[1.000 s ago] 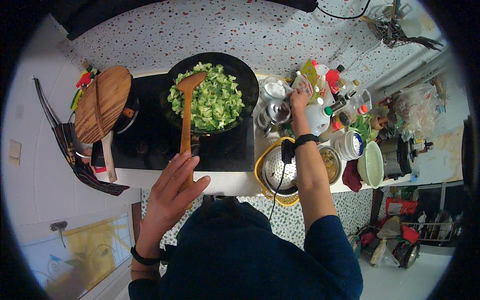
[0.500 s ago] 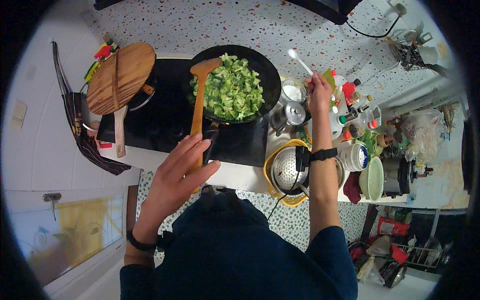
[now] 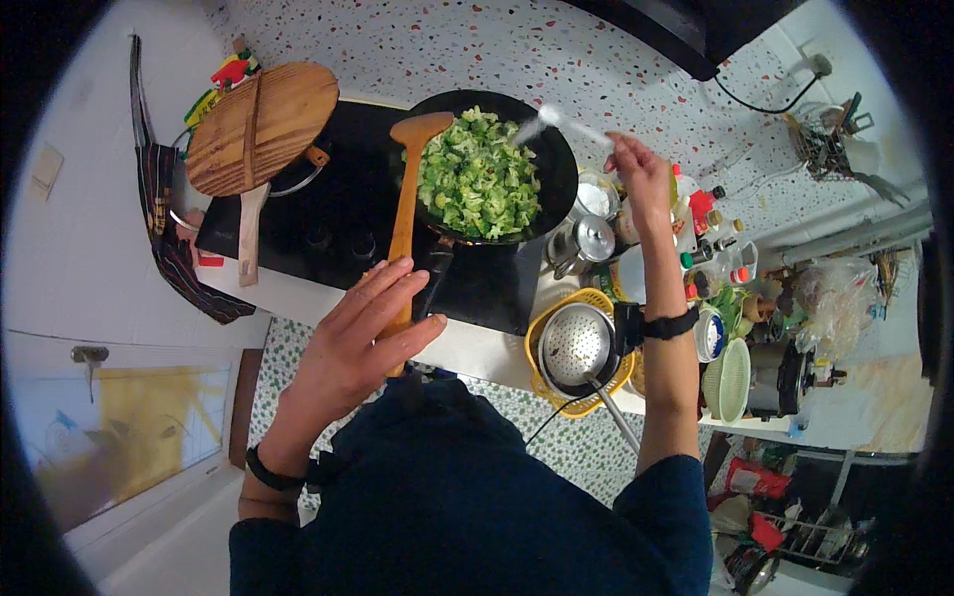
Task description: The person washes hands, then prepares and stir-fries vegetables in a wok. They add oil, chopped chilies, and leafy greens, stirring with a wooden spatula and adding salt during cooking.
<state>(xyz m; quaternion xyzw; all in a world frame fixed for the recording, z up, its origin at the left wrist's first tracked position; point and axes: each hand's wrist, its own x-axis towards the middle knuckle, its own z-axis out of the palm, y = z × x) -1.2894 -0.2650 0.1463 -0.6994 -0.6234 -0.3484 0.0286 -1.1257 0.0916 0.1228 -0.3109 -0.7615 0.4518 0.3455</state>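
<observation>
Chopped broccoli [image 3: 479,179] fills the middle of a black wok [image 3: 558,164] on the dark stovetop. My left hand [image 3: 370,323] is around a wooden spatula [image 3: 404,204], its fingers fairly straight over the handle. The spatula's blade rises over the wok's left rim. Between the fingers of my right hand [image 3: 641,179] is a small white spoon [image 3: 581,128], held at the wok's right. White powder streams from the spoon's bowl toward the broccoli, blurred by motion. A glass jar of white powder [image 3: 597,195] stands just below my right hand, beside a lidded metal pot [image 3: 593,238].
A round wooden lid [image 3: 263,129] leans at the stove's left. A metal strainer [image 3: 575,344] sits in a yellow basket [image 3: 537,372] at the counter's front. Several bottles [image 3: 708,204] crowd the right side, near a pale green basket [image 3: 730,382]. A dark range hood [image 3: 696,30] overhangs the back.
My right hand has brought the white spoon left and over the wok's right rim, and powder now falls from it. My left hand still has the spatula. The whole view has shifted slightly.
</observation>
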